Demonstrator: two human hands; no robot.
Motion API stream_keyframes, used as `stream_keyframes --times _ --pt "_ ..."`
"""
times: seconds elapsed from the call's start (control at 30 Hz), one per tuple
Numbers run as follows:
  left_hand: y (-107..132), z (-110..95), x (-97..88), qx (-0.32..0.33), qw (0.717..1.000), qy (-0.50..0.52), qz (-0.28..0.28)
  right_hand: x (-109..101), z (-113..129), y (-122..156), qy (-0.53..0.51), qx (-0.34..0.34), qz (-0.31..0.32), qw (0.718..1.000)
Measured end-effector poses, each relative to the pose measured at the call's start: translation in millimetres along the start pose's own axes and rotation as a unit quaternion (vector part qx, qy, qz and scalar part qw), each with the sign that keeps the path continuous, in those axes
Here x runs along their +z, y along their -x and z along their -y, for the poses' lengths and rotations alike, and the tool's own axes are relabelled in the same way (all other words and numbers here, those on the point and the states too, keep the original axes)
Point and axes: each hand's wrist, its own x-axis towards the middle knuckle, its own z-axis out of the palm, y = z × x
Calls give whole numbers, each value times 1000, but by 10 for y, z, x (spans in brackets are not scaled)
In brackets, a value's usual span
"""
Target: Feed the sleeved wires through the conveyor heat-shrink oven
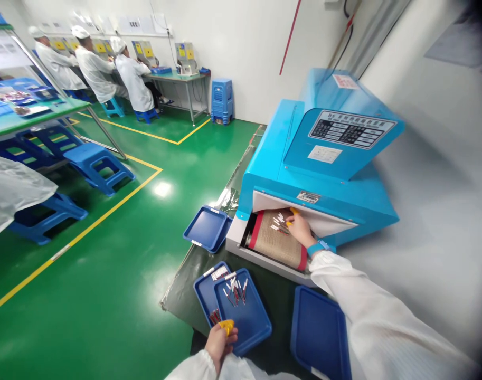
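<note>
Three white-coated co-workers (94,71) at a far bench (177,78), stacked blue stools (221,101) just beside it. Another blue stool (100,166) at left on the green floor (106,295).

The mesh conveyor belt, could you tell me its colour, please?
The mesh conveyor belt is tan with red edges, best in the head view.

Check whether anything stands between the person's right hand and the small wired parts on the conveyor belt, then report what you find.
Nothing visible does. The right hand reaches into the mouth of the blue machine, and the wired parts lie on the tan mesh belt just beyond the fingers, with no object between them.
</note>
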Motion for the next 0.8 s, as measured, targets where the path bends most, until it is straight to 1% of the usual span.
stream_keyframes --times 0.13,0.23,0.3,0.37,0.4,0.43,0.47,0.5,0.57,0.67,0.8 --pt "-46 43 -9 1 1000 9 -2 35 51 126 -82 -17 -2 997" --pt "-76 56 -21 2 1000 19 -5 177 149 396 -158 -4 15 987" --pt "-83 50 -29 5 1000 19 -10 373 221 704 -226 25 69 971" --pt "-88 44 -40 8 1000 15 -15 644 271 1087 -293 47 175 939" --pt "-93 44 -47 8 1000 12 -15 795 282 1285 -299 68 225 925" --pt "-101 48 -54 6 1000 10 -15 946 282 1475 -287 87 265 916" --pt "-111 57 -62 3 1000 8 -15 1091 273 1649 -266 95 292 914" --pt "-121 68 -71 -1 1000 8 -14 1223 259 1799 -238 102 302 917" --pt "-139 99 -90 -9 1000 7 -13 1436 233 2018 -168 119 298 932" --pt "-141 141 -115 -12 1000 6 -11 1633 254 2171 -69 119 286 948" --pt "-113 164 -133 -17 1000 -2 -9 1772 396 2248 17 118 269 956"
